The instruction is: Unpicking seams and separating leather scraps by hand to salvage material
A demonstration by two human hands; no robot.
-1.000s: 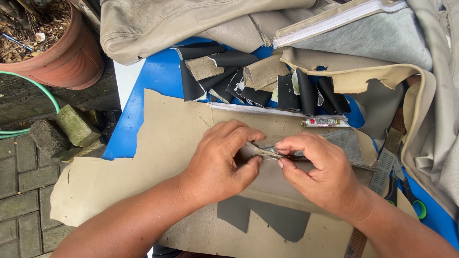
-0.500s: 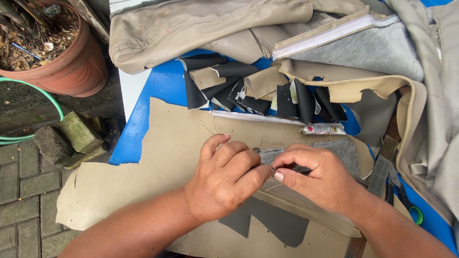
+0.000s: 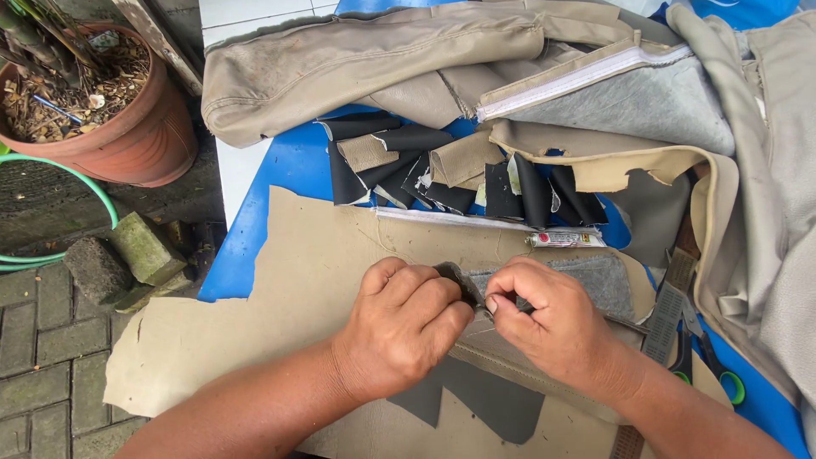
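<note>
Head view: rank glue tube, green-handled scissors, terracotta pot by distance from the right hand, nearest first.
1. Glue tube: just above the right hand, on the tan sheet.
2. Green-handled scissors: lower right, beside the wrist, a little farther out than the tube.
3. Terracotta pot: far upper left, off the blue table, beyond the left hand.

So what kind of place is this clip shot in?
Probably an outdoor upholstery work spot: a blue table piled with tan leatherette sheets, beside a paved floor with a potted plant and hose.
</note>
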